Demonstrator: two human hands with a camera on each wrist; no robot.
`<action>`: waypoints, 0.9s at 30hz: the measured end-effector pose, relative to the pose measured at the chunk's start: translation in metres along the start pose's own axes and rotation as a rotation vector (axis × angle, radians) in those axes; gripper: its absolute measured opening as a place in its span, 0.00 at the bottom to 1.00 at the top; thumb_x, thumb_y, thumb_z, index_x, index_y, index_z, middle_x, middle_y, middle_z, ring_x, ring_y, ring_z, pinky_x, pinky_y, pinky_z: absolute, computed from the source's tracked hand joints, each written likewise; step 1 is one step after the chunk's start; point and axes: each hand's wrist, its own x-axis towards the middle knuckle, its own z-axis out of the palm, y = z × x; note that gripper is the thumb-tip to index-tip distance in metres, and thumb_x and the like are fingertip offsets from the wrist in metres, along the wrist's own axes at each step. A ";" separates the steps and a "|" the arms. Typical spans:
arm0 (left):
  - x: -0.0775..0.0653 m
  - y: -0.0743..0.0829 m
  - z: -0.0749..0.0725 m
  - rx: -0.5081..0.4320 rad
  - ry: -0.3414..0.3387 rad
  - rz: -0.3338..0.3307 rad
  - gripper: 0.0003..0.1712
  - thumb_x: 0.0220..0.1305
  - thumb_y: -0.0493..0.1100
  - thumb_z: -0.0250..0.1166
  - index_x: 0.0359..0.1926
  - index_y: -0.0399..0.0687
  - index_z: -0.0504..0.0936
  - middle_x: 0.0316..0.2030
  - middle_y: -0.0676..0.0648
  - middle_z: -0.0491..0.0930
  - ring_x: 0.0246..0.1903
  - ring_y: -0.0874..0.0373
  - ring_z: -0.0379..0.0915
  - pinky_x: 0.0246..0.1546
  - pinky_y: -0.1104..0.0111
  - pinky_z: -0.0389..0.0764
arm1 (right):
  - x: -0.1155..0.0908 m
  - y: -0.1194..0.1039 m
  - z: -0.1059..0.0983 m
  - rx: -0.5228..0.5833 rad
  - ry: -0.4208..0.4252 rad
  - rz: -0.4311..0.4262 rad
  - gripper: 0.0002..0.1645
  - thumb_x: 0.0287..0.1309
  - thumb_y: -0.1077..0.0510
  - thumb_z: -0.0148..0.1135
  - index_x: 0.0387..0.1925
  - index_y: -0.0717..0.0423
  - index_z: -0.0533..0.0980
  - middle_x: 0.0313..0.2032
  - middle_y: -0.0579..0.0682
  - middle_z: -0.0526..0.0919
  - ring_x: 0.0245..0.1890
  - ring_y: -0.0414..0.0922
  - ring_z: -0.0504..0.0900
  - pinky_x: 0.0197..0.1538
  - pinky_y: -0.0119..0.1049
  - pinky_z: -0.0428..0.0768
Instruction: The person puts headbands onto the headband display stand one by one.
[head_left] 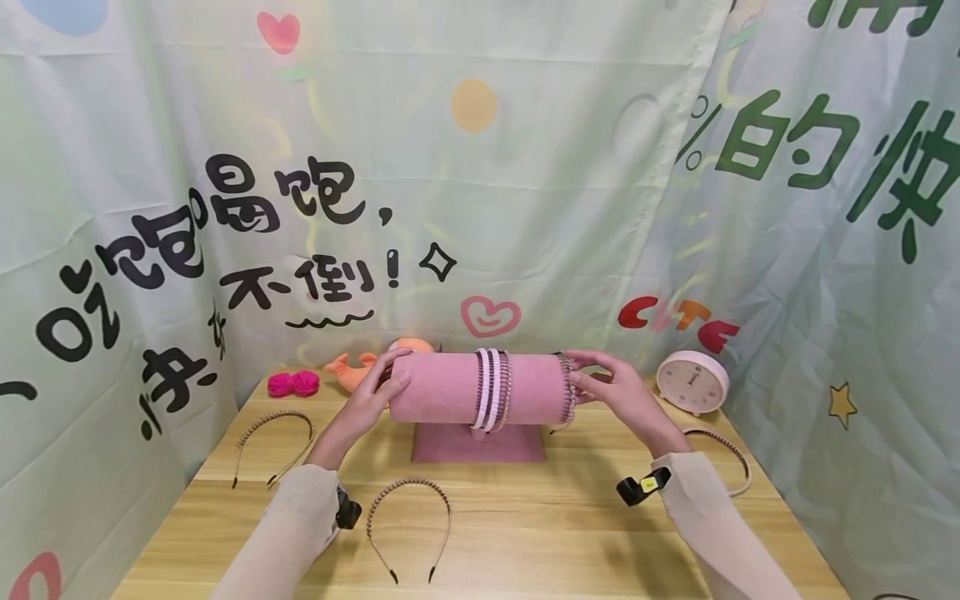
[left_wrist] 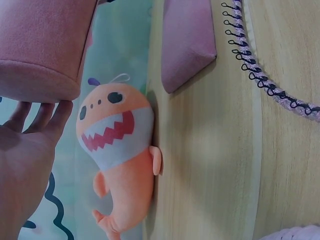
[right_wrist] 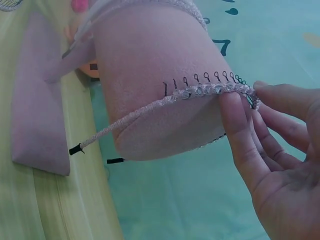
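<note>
A pink headband stand point(head_left: 442, 387) has a horizontal padded roll on a flat base. My left hand point(head_left: 372, 392) holds the roll's left end, its thumb on the front; in the left wrist view the fingers meet the end's rim. At the other end, my right hand point(head_left: 609, 387) pinches a beaded headband point(right_wrist: 202, 90) between thumb and fingers. That headband has a row of small dark loops and black tips, and arches over the roll's right end. Several headbands point(head_left: 492, 390), white and brownish, sit side by side around the roll's middle.
Loose headbands lie at the left point(head_left: 273, 417), front point(head_left: 408, 483) and right point(head_left: 723, 442) of the wooden table point(head_left: 525, 533). Along the back are a bright pink bow point(head_left: 293, 383), an orange plush shark point(left_wrist: 131, 185) and a round clock point(head_left: 692, 382). A printed curtain point(head_left: 555, 167) hangs behind.
</note>
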 end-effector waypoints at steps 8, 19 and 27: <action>0.000 -0.001 0.000 -0.002 0.003 0.004 0.31 0.86 0.45 0.57 0.82 0.47 0.63 0.78 0.36 0.65 0.75 0.39 0.65 0.65 0.70 0.75 | 0.004 0.007 0.002 -0.072 0.008 -0.014 0.31 0.79 0.48 0.66 0.76 0.53 0.74 0.61 0.62 0.76 0.49 0.43 0.88 0.52 0.42 0.90; 0.001 0.001 0.001 -0.002 0.009 -0.011 0.30 0.86 0.46 0.57 0.82 0.49 0.64 0.77 0.36 0.67 0.74 0.40 0.66 0.65 0.70 0.75 | -0.003 0.021 -0.005 -0.105 -0.040 -0.114 0.32 0.82 0.50 0.62 0.80 0.46 0.69 0.80 0.53 0.68 0.72 0.46 0.76 0.64 0.35 0.83; 0.001 0.001 0.001 0.008 0.010 -0.002 0.31 0.86 0.45 0.57 0.82 0.46 0.64 0.76 0.37 0.67 0.72 0.42 0.67 0.64 0.71 0.75 | 0.000 0.020 0.000 -0.140 -0.058 -0.140 0.30 0.81 0.49 0.63 0.78 0.43 0.72 0.81 0.50 0.68 0.82 0.57 0.62 0.76 0.67 0.69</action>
